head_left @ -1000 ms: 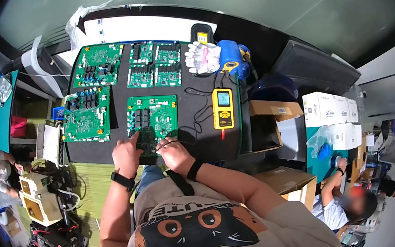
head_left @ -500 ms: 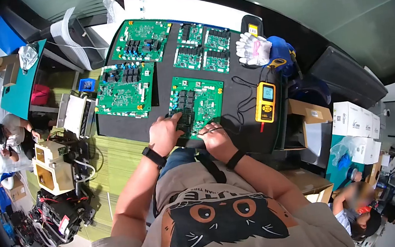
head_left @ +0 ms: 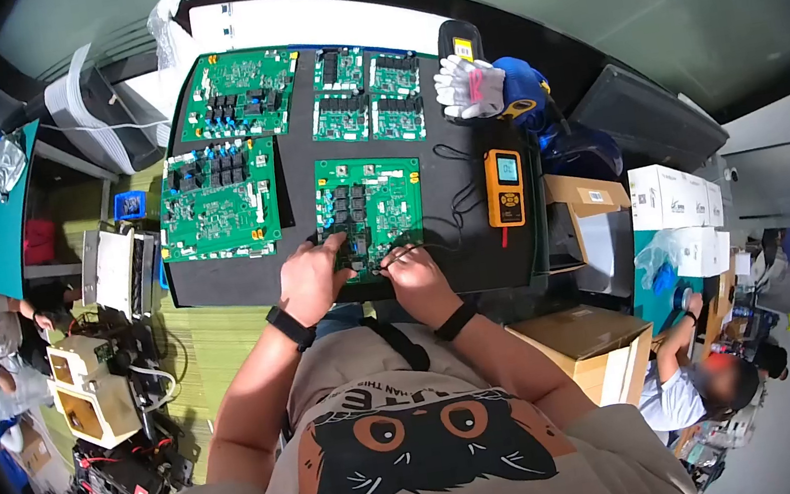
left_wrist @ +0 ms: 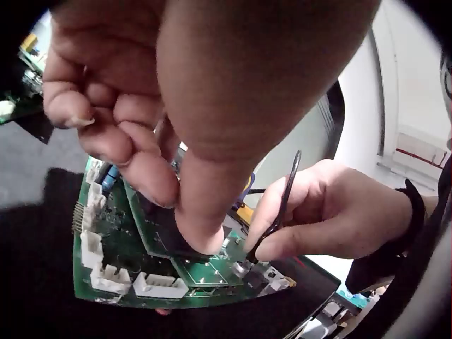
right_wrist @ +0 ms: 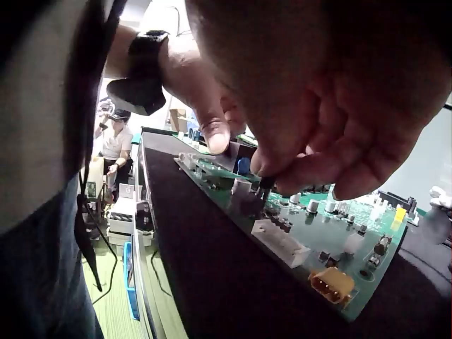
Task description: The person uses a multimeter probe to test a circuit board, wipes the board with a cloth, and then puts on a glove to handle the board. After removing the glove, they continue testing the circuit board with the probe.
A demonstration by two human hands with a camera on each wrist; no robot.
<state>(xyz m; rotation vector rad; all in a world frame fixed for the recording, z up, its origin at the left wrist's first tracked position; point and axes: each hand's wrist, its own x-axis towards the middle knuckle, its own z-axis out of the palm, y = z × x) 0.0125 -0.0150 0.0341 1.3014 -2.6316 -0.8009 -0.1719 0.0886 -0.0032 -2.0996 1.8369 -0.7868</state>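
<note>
A large green circuit board [head_left: 397, 186] lies on the black mat in front of the person. At its near-left part the left hand [head_left: 310, 277] grips a small circuit board [left_wrist: 152, 229] mounted on it, with thumb and fingertips at its edges. Just to the right, the right hand [head_left: 416, 274] pinches a black test lead [left_wrist: 286, 191] between thumb and forefinger. The lead's black tip [right_wrist: 265, 185] points down among the parts beside a silver capacitor [right_wrist: 241, 189]. Where the tip meets the board is hidden. The yellow meter [head_left: 506, 189] lies to the right, its screen lit.
Two more large boards [head_left: 220, 206] lie at the left, and several small boards [head_left: 342, 118] at the back. White gloves [head_left: 471, 87] and a blue tool [head_left: 523, 92] sit back right. An open cardboard box [head_left: 585, 195] stands right of the mat. Other people work at both sides.
The head view has swung across and partly back. Both hands stay at the near edge of the large board, the left on the small board and the right on the lead.
</note>
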